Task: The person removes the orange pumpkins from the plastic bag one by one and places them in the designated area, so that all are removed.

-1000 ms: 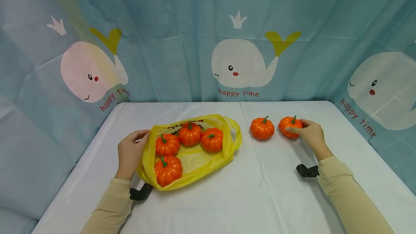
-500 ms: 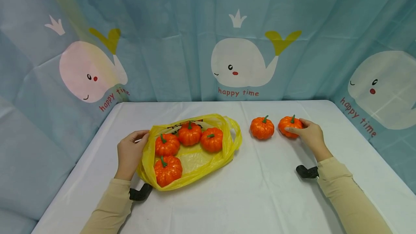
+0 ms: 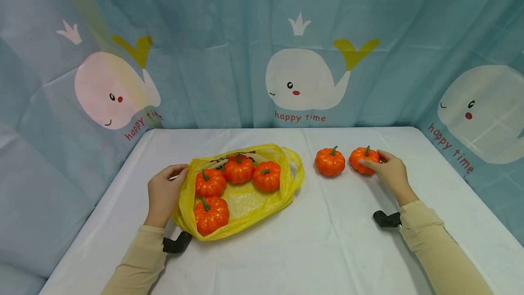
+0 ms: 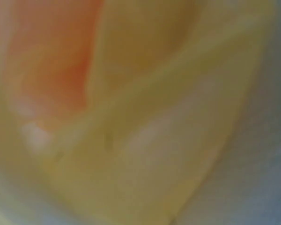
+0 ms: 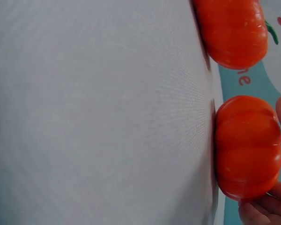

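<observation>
At the left in the head view, my left hand (image 3: 163, 192) pinches the rim of a yellow plastic bag (image 3: 249, 222). The bag lies with its mouth wide, and several small orange pumpkins (image 3: 211, 215) with green stems sit inside it. The left wrist view is blurred, filled by the yellow plastic with an orange patch of pumpkin (image 4: 56, 61) showing through. Over on the right, my right hand (image 3: 390, 170) grips another pumpkin (image 3: 361, 160) between thumb and fingers; its underside is at the tabletop in the right wrist view. A further pumpkin (image 3: 330, 162) stands just left of it, untouched.
A white cloth covers the table (image 3: 303, 258). Behind it hangs a blue curtain (image 3: 213, 81) printed with whales. Black wrist-mounted pieces, one by the left sleeve (image 3: 177, 243) and one by the right sleeve (image 3: 386, 219), jut out low over the table.
My right hand and the pumpkin it holds have shifted slightly left, toward the neighbouring pumpkin. The left hand and the bag have stayed in place.
</observation>
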Available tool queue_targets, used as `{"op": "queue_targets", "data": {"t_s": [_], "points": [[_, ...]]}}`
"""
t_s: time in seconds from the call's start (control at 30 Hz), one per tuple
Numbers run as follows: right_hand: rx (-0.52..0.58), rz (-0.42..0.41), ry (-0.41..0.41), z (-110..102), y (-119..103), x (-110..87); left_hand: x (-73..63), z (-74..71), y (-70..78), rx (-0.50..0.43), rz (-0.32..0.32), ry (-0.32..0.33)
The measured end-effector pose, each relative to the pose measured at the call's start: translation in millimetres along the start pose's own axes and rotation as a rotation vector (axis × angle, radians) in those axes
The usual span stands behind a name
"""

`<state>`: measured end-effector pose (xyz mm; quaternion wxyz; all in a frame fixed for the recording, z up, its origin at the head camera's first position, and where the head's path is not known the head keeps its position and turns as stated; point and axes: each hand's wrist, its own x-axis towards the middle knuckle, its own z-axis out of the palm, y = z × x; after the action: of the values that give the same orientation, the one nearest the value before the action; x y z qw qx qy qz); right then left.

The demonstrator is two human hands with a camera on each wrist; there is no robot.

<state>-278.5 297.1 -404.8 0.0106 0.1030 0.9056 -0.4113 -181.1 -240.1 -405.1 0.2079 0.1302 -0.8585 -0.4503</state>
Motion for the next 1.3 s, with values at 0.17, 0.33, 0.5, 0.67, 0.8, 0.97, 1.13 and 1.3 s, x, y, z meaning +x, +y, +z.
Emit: {"op": "queue_targets", "data": {"t_s": [0.17, 0.33, 0.5, 0.67, 0.8, 0.97, 1.13, 1.3], "points": [[0.095, -0.004, 0.056, 0, -6, -9.4, -0.1, -0.4, 0.3, -0.005, -0.01, -0.004], [0.137, -0.029, 0.118, 0, -17, -27.3, 0.3, 0.1, 0.7, -0.017, -0.028, -0.007], [0.125, -0.046, 0.108, 3, -29, -47.7, 0.4, 1.0, -0.2, -0.021, -0.038, -0.009], [0.191, -0.033, 0.059, 7, -37, -63.0, 0.5, 0.6, 0.4, -0.017, -0.038, -0.005], [0.228, -0.049, 0.02, 13, -45, -73.4, 0.8, -0.6, 1.2, -0.017, -0.042, -0.006], [0.262, -0.132, -0.022, 24, -59, -87.0, 1.4, -0.8, 2.5, -0.009, -0.049, -0.007], [0.282, -0.2, -0.07, 37, -70, -97.7, 0.9, -0.2, 2.5, -0.009, -0.054, -0.009], [0.285, -0.226, -0.107, 50, -79, -106.6, 1.4, 0.2, 1.5, -0.003, -0.054, -0.01]]}}
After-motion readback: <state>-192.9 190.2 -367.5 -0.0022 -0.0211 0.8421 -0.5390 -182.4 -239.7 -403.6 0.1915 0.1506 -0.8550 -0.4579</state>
